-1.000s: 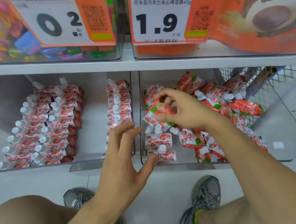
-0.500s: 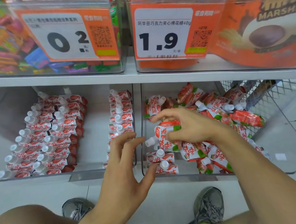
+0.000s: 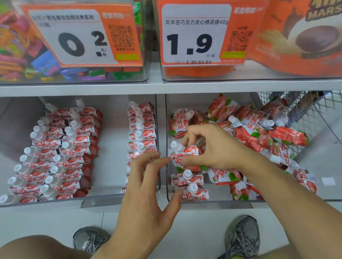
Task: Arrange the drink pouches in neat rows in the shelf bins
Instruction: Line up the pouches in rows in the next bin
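While right hand (image 3: 215, 148) pinches glossy pouch (image 3: 186, 155) | left hand (image 3: 145, 196) spread

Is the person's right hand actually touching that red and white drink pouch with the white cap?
Touching. The head view shows the right hand with thumb and fingers pinching the red and white drink pouch with the white cap.

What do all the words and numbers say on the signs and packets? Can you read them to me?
"0 2" on the left price tag; its small print is too blurred.
"1.9" and "阿华田巧克力夹心棉花糖40g" on the right price tag.
"MARSH", cut off at the edge, on the orange bag.
Large red characters on the drink pouches: too distorted to read surely.
QR codes and the barcode: no readable text.
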{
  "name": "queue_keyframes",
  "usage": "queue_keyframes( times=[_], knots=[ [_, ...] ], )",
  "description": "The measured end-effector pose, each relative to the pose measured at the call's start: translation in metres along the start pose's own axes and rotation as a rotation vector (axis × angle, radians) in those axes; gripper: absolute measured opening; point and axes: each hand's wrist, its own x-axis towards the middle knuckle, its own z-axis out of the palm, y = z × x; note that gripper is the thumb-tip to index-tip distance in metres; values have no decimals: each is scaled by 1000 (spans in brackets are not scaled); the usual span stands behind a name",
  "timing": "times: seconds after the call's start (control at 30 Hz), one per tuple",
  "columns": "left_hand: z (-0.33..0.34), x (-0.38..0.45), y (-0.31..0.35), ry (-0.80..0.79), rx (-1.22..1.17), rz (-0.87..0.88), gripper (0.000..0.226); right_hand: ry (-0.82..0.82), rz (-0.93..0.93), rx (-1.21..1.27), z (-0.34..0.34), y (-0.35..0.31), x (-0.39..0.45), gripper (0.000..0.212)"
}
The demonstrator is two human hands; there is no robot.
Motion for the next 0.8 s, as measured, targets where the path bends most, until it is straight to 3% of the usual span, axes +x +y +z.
queue_keyframes(
  times=[0.07, 0.17, 0.27, 0.33, 0.4, 0.57, 0.67, 0.8],
  knots=[
    [0, 0, 0, -1, -4, -3, 62, 8, 43, -119, -2, -4, -2, 42],
    [0, -1, 0, 2, 0, -2, 62, -157, 160, -281, -1, -5, -3, 43],
    [0, -1, 1, -3, 0, -6, 62, -227, 207, 12, -6, 1, -2, 31],
    [0, 0, 1, -2, 9, -4, 61, -229, 210, 115, -11, 3, -2, 40],
    [0, 0, 2, -5, 17, -7, 60, -246, 160, 17, -10, 3, -3, 57],
    [1, 0, 2, 8, 14, -17, 60, -364, 142, -106, -7, 3, -1, 37],
    [1, 0, 1, 6, 22, -18, 59, -352, 153, -131, -8, 1, 0, 32],
    [-2, 0, 1, -43, 30, -9, 60, -454, 198, -136, -7, 4, 6, 32]
  ],
)
